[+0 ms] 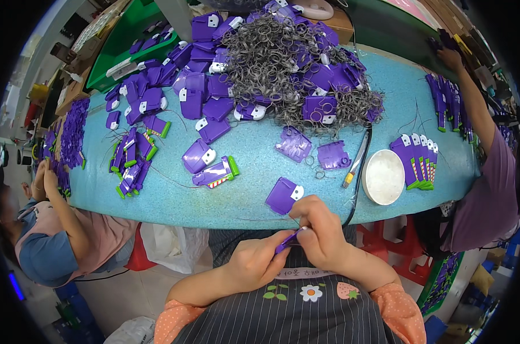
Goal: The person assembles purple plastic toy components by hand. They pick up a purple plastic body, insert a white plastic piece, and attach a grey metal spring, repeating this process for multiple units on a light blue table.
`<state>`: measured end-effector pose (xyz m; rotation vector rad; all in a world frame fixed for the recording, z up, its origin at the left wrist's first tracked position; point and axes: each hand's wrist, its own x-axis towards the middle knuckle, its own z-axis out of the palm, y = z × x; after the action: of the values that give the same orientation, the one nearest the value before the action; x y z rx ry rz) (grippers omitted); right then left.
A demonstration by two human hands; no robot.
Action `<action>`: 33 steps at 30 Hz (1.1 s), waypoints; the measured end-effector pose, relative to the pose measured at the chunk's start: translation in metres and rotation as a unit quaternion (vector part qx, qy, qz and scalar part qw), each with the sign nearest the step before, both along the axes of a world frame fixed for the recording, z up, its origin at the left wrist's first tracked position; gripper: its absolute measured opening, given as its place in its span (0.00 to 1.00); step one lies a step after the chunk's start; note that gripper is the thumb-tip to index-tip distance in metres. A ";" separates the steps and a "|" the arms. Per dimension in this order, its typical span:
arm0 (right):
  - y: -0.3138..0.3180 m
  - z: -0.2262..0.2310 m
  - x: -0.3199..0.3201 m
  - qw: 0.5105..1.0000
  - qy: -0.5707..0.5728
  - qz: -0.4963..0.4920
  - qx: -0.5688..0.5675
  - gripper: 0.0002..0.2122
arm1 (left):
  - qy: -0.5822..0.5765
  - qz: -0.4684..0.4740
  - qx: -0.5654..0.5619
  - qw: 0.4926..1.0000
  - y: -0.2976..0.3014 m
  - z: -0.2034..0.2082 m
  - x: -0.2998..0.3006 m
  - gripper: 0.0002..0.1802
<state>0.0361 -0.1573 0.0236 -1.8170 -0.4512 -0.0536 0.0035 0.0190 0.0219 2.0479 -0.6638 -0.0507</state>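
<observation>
Close to my chest, at the near edge of the table, both hands hold one small purple plastic part (283, 244) with a white tip. My left hand (254, 261) pinches its left end between thumb and fingers. At the other end, my right hand (322, 235) is closed with its fingertips on the white tip; a thin dark wire seems to rise there. Just beyond my fingers lies a flat purple casing (280, 195) with a white corner. Farther out are two purple casing halves, one left (293, 144) and one right (334, 155), with loose grey wire rings (319, 171) beside them.
A white bowl (383, 178) and a yellow-handled cutter (350, 174) lie right. Green-tipped purple pieces (406, 159) fan out beyond. Grey wire coils (271, 63) heap over purple casings (208, 109) at the back. People sit left (71, 235) and right (478, 189).
</observation>
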 end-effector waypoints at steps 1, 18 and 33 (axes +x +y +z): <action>-0.004 -0.001 0.005 0.999 0.008 0.043 -0.008 0.05 | -0.005 -0.003 0.016 1.000 0.001 -0.001 0.000 0.18; 0.007 -0.003 0.002 0.993 0.098 0.042 0.056 0.11 | -0.060 0.162 -0.040 0.984 -0.004 0.003 0.007 0.13; -0.006 -0.001 0.015 0.989 0.144 0.009 0.010 0.11 | 0.343 0.090 -0.421 0.835 -0.005 -0.016 0.002 0.16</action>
<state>0.0514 -0.1629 0.0225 -1.7667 -0.2594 0.2142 0.0059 0.0142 0.0061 1.0917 0.0058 -0.3105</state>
